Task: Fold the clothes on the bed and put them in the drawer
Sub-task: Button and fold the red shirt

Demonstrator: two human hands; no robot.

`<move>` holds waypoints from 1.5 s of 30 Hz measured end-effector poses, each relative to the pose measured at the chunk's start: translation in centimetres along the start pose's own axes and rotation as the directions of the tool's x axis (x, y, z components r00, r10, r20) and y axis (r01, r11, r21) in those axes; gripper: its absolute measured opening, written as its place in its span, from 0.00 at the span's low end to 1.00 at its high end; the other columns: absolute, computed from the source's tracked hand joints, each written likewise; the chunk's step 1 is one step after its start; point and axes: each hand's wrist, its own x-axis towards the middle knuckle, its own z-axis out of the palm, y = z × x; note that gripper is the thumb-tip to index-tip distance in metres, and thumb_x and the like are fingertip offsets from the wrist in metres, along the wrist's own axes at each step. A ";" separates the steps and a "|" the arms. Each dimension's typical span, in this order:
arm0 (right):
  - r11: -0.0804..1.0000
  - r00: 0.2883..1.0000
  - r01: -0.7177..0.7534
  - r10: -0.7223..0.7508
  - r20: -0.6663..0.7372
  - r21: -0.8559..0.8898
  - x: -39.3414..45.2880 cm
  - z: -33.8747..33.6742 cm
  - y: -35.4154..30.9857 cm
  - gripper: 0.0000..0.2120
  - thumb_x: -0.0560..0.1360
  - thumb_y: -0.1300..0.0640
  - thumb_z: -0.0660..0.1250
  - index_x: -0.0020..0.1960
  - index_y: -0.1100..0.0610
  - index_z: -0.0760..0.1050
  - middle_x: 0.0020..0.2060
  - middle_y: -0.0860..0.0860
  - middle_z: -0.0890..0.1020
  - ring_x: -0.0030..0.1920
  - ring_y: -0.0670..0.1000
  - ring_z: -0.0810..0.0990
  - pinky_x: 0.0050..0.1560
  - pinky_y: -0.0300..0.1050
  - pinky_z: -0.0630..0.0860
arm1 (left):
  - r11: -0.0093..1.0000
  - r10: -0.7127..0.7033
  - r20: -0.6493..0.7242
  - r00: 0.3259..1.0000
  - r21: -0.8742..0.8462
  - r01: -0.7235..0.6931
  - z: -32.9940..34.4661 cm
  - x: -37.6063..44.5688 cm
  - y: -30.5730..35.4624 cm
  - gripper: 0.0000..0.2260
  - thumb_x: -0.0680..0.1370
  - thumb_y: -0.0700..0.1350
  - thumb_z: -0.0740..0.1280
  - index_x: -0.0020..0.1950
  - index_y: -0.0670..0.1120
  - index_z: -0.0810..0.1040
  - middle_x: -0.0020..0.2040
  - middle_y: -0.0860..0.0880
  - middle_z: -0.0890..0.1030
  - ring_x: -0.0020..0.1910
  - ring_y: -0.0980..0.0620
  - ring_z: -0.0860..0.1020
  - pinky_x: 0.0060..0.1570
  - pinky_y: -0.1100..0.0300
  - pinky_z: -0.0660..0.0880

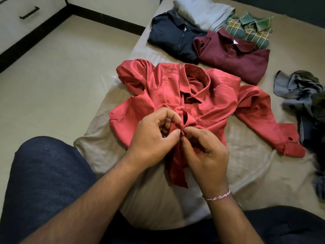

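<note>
A red shirt (177, 95) lay spread front-up on the near part of the bed (246, 164), collar toward the far side, one sleeve stretched out to the right with its buttoned cuff near the bed's right side. Both hands met at the shirt's front placket. The left hand (154, 136) had its fingers curled, pinching a fold of the red cloth between thumb and forefinger. The right hand (205, 150), likewise curled, pinched the same bunched spot from the right (whether a button sat between the fingertips could not be told). A thread bracelet (217, 197) circled the right wrist.

Farther off on the bed sat folded clothes: a navy shirt (174, 35) at left, a maroon shirt (233, 59) just beside it, a plaid shirt (249, 29) behind, and a grey garment (202, 11) farthest. A crumpled heap of unfolded clothes (302, 95) lay at the right edge. A white drawer (22, 16) with a dark handle stood at far left, across the floor.
</note>
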 end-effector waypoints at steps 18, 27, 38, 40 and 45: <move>0.996 0.999 -0.001 -0.003 -0.038 -0.084 -0.4 1.1 -0.1 0.07 0.75 0.62 0.77 0.53 0.60 0.85 0.46 0.48 0.86 0.46 0.45 0.85 0.50 0.44 0.82 | 0.958 0.145 -0.129 0.981 0.268 -0.106 1.6 -1.2 0.3 0.15 0.72 0.31 0.71 0.52 0.48 0.82 0.39 0.60 0.77 0.37 0.56 0.77 0.41 0.69 0.71; 0.758 0.900 -0.416 0.423 0.106 0.503 0.3 1.4 -0.7 0.06 0.75 0.70 0.74 0.51 0.63 0.84 0.43 0.56 0.87 0.43 0.52 0.86 0.46 0.43 0.83 | 0.982 -0.038 -0.024 0.999 -0.188 0.033 0.5 0.1 -0.6 0.12 0.74 0.30 0.68 0.51 0.46 0.76 0.38 0.57 0.79 0.36 0.57 0.75 0.38 0.64 0.74; 0.852 0.875 -0.468 0.411 0.255 0.233 -0.5 2.4 -0.3 0.22 0.70 0.65 0.79 0.60 0.52 0.76 0.44 0.48 0.84 0.44 0.47 0.85 0.48 0.45 0.83 | 0.971 -0.154 -0.142 0.978 -0.205 0.124 -0.5 1.4 -2.0 0.12 0.77 0.29 0.70 0.48 0.46 0.84 0.44 0.54 0.86 0.45 0.58 0.82 0.52 0.64 0.78; 0.925 0.915 -0.371 0.348 0.203 0.088 -0.5 2.4 0.1 0.14 0.73 0.65 0.76 0.54 0.51 0.81 0.43 0.44 0.86 0.45 0.45 0.85 0.50 0.48 0.82 | 0.992 -0.092 -0.165 0.982 -0.098 0.077 -1.2 1.6 -2.0 0.13 0.78 0.32 0.70 0.46 0.50 0.85 0.45 0.55 0.87 0.48 0.58 0.84 0.56 0.62 0.78; 0.825 0.882 -0.468 0.458 0.110 0.316 0.6 0.9 0.7 0.08 0.77 0.65 0.74 0.46 0.52 0.85 0.43 0.47 0.88 0.45 0.45 0.84 0.51 0.42 0.79 | 0.994 -0.013 -0.140 0.990 0.108 0.028 -2.9 2.2 -2.1 0.14 0.81 0.34 0.66 0.46 0.51 0.84 0.44 0.56 0.85 0.46 0.59 0.82 0.52 0.62 0.77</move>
